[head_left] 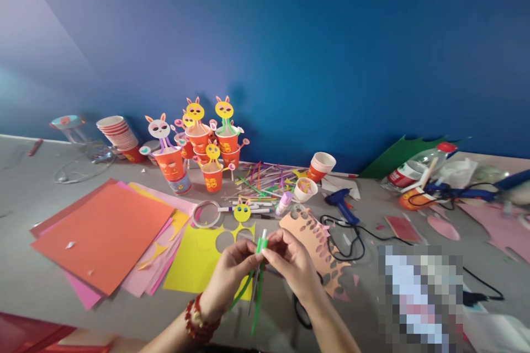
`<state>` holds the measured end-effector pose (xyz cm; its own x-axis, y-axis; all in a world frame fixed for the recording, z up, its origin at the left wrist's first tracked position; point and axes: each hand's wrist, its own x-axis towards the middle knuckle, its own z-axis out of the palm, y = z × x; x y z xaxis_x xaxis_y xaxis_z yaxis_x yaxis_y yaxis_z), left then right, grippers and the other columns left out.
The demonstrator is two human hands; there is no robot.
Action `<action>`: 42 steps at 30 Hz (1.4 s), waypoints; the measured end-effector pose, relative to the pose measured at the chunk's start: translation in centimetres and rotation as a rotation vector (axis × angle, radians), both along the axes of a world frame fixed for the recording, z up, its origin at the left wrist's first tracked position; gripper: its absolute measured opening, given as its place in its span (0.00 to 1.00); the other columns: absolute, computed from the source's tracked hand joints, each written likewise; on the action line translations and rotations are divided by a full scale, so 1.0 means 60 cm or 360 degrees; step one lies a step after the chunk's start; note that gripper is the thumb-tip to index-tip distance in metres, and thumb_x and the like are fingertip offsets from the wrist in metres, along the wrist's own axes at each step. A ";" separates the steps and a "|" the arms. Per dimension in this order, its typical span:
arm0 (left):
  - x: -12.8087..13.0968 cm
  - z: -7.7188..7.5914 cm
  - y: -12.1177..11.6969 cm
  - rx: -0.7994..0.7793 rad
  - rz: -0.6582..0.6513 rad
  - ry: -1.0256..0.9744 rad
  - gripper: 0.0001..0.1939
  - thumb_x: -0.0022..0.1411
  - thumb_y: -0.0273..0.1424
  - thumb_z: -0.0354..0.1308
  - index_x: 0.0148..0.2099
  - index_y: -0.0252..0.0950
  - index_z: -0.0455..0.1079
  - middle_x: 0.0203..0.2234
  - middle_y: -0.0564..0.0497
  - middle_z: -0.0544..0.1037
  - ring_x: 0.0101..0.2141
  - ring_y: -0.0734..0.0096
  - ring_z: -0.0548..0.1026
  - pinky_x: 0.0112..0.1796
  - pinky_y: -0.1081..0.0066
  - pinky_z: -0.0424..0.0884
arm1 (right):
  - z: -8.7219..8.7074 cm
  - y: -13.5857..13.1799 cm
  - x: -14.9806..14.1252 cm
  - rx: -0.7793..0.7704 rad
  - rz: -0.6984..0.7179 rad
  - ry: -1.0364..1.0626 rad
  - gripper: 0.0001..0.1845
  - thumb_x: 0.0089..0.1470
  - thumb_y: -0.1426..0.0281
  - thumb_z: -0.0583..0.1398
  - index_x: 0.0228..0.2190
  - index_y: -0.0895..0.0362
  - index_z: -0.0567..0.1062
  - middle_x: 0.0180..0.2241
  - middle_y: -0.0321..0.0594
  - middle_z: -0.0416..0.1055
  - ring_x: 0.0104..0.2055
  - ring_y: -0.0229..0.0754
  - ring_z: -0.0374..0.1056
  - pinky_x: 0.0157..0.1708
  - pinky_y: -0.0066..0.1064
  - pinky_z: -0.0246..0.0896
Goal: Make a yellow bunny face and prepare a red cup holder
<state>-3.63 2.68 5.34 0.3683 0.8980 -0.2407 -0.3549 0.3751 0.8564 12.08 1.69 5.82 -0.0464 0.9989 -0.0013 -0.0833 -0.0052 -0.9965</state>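
Both hands meet above the front of the table, holding a small bundle of thin green strips around a short white stick. My left hand, with a red bead bracelet on its wrist, pinches the bundle from the left. From the right, the thumb and fingers of my right hand press on its top. The strips' lower ends hang below the fingers. Just beyond the hands lies a yellow paper rabbit face. Beneath the left hand is a yellow sheet with round cut-outs; a peach sheet full of holes lies by the right.
Orange and pink paper lies left. Rabbit-topped paper cups stand behind, beside loose coloured sticks. A blue glue gun with a black cord sits right, near a bottle. Tape and stacked cups are also there.
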 end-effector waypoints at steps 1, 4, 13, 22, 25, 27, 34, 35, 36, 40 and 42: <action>0.000 -0.001 0.000 0.0006 0.0006 -0.0005 0.18 0.50 0.40 0.72 0.29 0.32 0.71 0.23 0.53 0.74 0.27 0.75 0.68 0.32 0.75 0.63 | 0.000 0.000 -0.001 -0.0015 -0.0002 0.0044 0.13 0.52 0.61 0.67 0.30 0.55 0.71 0.26 0.33 0.70 0.28 0.38 0.67 0.29 0.27 0.65; 0.001 -0.004 0.000 0.0013 0.0032 -0.0017 0.18 0.50 0.40 0.73 0.29 0.32 0.71 0.23 0.53 0.73 0.27 0.75 0.68 0.32 0.75 0.63 | -0.001 0.001 -0.005 -0.0042 -0.0023 0.0125 0.13 0.52 0.60 0.67 0.30 0.55 0.72 0.29 0.35 0.70 0.30 0.39 0.67 0.30 0.28 0.66; 0.003 -0.008 0.002 0.0012 0.0096 -0.0007 0.18 0.49 0.40 0.73 0.30 0.32 0.72 0.24 0.53 0.74 0.28 0.75 0.69 0.33 0.75 0.65 | -0.003 -0.001 -0.009 -0.0073 -0.0018 0.0218 0.13 0.52 0.61 0.67 0.29 0.56 0.72 0.35 0.36 0.69 0.34 0.38 0.66 0.33 0.26 0.65; 0.004 -0.016 0.001 0.0100 0.0064 0.0065 0.18 0.51 0.41 0.72 0.32 0.31 0.74 0.25 0.51 0.75 0.28 0.73 0.71 0.33 0.74 0.67 | -0.001 0.007 0.001 -0.0046 0.0082 0.0089 0.14 0.52 0.59 0.68 0.33 0.55 0.76 0.28 0.34 0.67 0.30 0.38 0.64 0.30 0.27 0.61; 0.004 -0.019 0.001 0.0168 0.0072 0.0146 0.18 0.52 0.42 0.71 0.32 0.31 0.74 0.26 0.50 0.75 0.30 0.71 0.71 0.33 0.73 0.67 | -0.004 0.010 -0.002 0.0081 0.0050 -0.0045 0.13 0.53 0.59 0.67 0.29 0.56 0.78 0.28 0.34 0.65 0.30 0.38 0.63 0.29 0.27 0.60; 0.003 -0.023 0.001 0.0186 0.0059 0.0159 0.18 0.53 0.42 0.70 0.32 0.31 0.74 0.26 0.50 0.75 0.30 0.72 0.71 0.33 0.73 0.67 | -0.007 0.011 -0.003 0.0105 0.0029 -0.0068 0.13 0.54 0.60 0.67 0.28 0.57 0.78 0.26 0.34 0.65 0.29 0.38 0.63 0.27 0.27 0.59; 0.002 -0.031 0.001 0.0225 0.0019 0.0157 0.15 0.57 0.39 0.68 0.32 0.31 0.72 0.26 0.51 0.74 0.30 0.74 0.71 0.34 0.75 0.67 | -0.010 0.011 -0.008 0.0123 -0.0063 -0.0038 0.13 0.54 0.62 0.67 0.23 0.57 0.76 0.24 0.33 0.64 0.26 0.36 0.63 0.25 0.25 0.60; 0.002 -0.028 0.001 0.0221 0.0009 0.0143 0.16 0.57 0.39 0.69 0.32 0.31 0.72 0.26 0.52 0.74 0.29 0.74 0.71 0.34 0.75 0.67 | -0.011 0.011 -0.009 0.0109 -0.0055 -0.0009 0.14 0.54 0.62 0.67 0.23 0.57 0.75 0.24 0.33 0.64 0.26 0.36 0.63 0.25 0.25 0.60; 0.002 -0.025 0.000 0.0206 -0.0014 0.0116 0.16 0.56 0.40 0.69 0.32 0.31 0.71 0.26 0.52 0.74 0.29 0.74 0.72 0.34 0.75 0.68 | -0.011 0.011 -0.009 0.0082 -0.0043 0.0026 0.15 0.53 0.62 0.67 0.22 0.57 0.74 0.23 0.32 0.63 0.24 0.36 0.63 0.23 0.25 0.60; 0.000 -0.009 -0.002 0.0078 -0.0264 -0.0042 0.20 0.57 0.43 0.68 0.40 0.34 0.68 0.30 0.50 0.76 0.30 0.69 0.78 0.31 0.71 0.73 | -0.012 0.010 -0.011 -0.0051 -0.0011 0.0100 0.16 0.53 0.60 0.67 0.23 0.56 0.73 0.21 0.29 0.61 0.20 0.33 0.58 0.19 0.24 0.54; -0.002 -0.005 -0.001 0.0044 -0.0419 -0.0059 0.21 0.59 0.45 0.65 0.44 0.35 0.66 0.30 0.50 0.77 0.27 0.67 0.79 0.29 0.71 0.73 | -0.012 0.010 -0.011 -0.0027 -0.0032 0.0043 0.16 0.53 0.60 0.67 0.22 0.56 0.73 0.21 0.30 0.61 0.22 0.34 0.58 0.22 0.24 0.55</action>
<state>-3.78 2.64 5.05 0.5984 0.7759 -0.1995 -0.2792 0.4354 0.8558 11.45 2.29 5.10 -0.0267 0.9995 -0.0172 -0.1106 -0.0201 -0.9937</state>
